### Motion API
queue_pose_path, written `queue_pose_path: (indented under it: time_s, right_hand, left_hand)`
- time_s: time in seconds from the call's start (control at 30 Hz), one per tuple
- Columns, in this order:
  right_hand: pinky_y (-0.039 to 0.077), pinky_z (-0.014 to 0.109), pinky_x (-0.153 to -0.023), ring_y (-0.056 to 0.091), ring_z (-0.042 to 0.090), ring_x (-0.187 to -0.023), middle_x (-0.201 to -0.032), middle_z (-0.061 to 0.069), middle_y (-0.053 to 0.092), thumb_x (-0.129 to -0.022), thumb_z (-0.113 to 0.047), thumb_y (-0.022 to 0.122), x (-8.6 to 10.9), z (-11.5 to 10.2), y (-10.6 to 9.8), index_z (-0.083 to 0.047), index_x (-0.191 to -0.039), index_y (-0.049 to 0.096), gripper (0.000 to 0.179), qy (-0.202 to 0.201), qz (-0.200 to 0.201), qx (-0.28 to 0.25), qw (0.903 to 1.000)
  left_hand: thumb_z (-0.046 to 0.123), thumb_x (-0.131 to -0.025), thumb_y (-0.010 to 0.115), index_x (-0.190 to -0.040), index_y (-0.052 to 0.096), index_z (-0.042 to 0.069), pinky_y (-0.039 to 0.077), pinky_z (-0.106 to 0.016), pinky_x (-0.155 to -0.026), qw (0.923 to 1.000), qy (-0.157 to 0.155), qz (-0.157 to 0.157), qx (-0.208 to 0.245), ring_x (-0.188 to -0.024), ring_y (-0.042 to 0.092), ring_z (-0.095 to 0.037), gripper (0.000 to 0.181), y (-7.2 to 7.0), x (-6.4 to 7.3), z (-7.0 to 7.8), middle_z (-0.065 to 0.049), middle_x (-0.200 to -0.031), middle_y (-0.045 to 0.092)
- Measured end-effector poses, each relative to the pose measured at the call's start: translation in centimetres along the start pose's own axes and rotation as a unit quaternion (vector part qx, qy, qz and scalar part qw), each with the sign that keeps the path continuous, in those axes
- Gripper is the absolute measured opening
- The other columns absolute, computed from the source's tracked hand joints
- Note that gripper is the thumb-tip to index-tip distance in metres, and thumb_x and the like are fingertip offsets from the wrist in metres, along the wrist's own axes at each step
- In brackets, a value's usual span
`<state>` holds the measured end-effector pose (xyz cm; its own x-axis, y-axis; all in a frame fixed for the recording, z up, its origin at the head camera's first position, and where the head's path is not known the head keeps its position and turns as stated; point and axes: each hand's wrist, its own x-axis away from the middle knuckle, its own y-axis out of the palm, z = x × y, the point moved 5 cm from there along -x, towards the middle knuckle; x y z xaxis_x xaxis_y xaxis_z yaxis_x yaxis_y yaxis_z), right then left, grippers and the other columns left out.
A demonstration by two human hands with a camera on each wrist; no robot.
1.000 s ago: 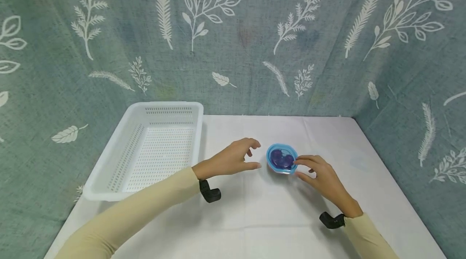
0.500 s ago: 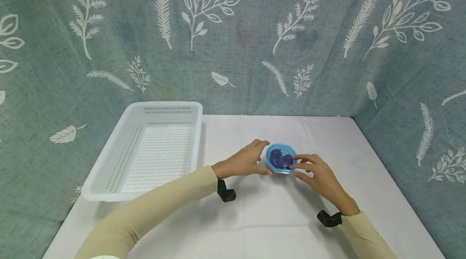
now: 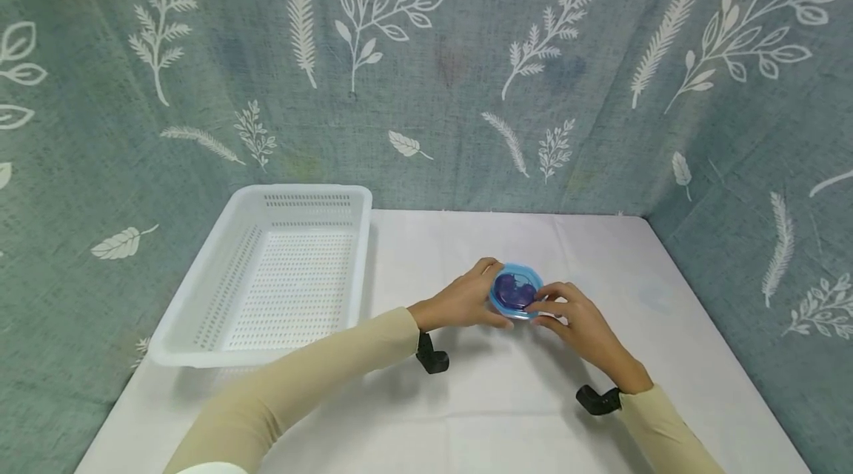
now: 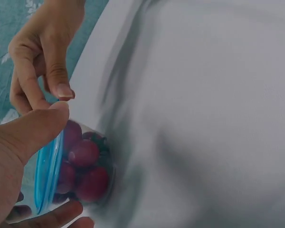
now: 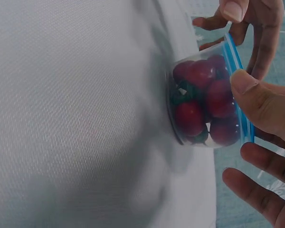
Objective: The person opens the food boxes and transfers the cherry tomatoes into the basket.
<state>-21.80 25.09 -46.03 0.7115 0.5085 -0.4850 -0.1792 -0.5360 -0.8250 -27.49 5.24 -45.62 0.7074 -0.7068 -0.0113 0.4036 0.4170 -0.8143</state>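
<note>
white basket [image 3: 306, 259] left of tub [image 3: 514, 291]; sleeve [image 3: 300, 385] overlaps corner; leafy curtain [image 3: 460, 29] behind

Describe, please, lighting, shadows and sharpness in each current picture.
Head view: bright, fairly crisp, soft shadows on the white fabric tablecloth; left wrist view: dimmer, slightly soft, broad shadows near the round clear plastic blue-rimmed container; right wrist view: dim, tablecloth weave visible, small glints on the round red fruits.

We can read no text, label, brand, number or sign, though the wrist views seem rather soft.
</note>
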Motion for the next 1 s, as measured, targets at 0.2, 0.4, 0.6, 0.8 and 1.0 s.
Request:
queue_pose_path:
  time_s: [0.2, 0.4, 0.6, 0.8, 1.0]
  right_hand:
    - [0.053, 0.03, -0.07, 0.059, 0.023, -0.103, -0.114, 0.009, 0.063, -0.076, 0.002, 0.087, 0.2, 0.1, 0.1, -0.011, -0.105, 0.081, 0.032, -0.011, 0.009, -0.003, 0.9999]
    - [0.056, 0.031, -0.074, 0.059, 0.021, -0.103, -0.112, 0.005, 0.064, -0.075, 0.003, 0.087, 0.1, 0.1, 0.3, -0.01, -0.104, 0.081, 0.032, -0.017, 0.016, -0.001, 0.9997]
    - [0.057, 0.033, -0.071, 0.059, 0.019, -0.1, -0.11, 0.003, 0.066, -0.077, 0.004, 0.085, 0.0, 0.1, 0.3, -0.009, -0.104, 0.08, 0.031, -0.017, 0.019, -0.003, 0.9997]
    - [0.057, 0.034, -0.071, 0.06, 0.019, -0.1, -0.11, 0.002, 0.067, -0.076, 0.006, 0.085, -0.1, 0.1, 0.3, -0.009, -0.104, 0.08, 0.032, -0.019, 0.023, 0.0, 0.9996]
    - [0.057, 0.033, -0.072, 0.06, 0.018, -0.099, -0.11, 0.001, 0.067, -0.074, 0.008, 0.085, 0.1, 0.1, 0.5, -0.01, -0.103, 0.08, 0.034, -0.031, 0.027, 0.004, 0.9991]
  left_hand:
    - [0.046, -0.085, 0.085, -0.161, 0.023, -0.002, 0.043, -0.04, -0.111, 0.9995, -0.027, 0.018, 0.005, -0.141, 0.045, -0.029, 0.109, 0.9, -0.5, 0.1, -0.017, -0.163, 0.028]
    - [0.05, -0.082, 0.085, -0.162, 0.019, -0.001, 0.041, -0.043, -0.112, 0.9975, -0.057, 0.031, 0.029, -0.142, 0.044, -0.029, 0.116, 1.4, -0.9, -0.5, -0.017, -0.162, 0.032]
    - [0.058, -0.077, 0.086, -0.163, 0.019, 0.002, 0.044, -0.045, -0.108, 0.9951, -0.069, 0.042, 0.056, -0.138, 0.048, -0.03, 0.123, 1.8, -1.2, -1.3, -0.017, -0.159, 0.036]
    - [0.058, -0.075, 0.088, -0.163, 0.021, 0.004, 0.046, -0.043, -0.106, 0.9931, -0.064, 0.053, 0.083, -0.134, 0.051, -0.025, 0.123, 2.2, -1.5, -1.8, -0.015, -0.153, 0.043]
    - [0.057, -0.074, 0.088, -0.161, 0.028, 0.007, 0.048, -0.04, -0.102, 0.9936, -0.032, 0.061, 0.09, -0.127, 0.054, -0.021, 0.117, 2.3, -1.6, -2.2, -0.011, -0.147, 0.048]
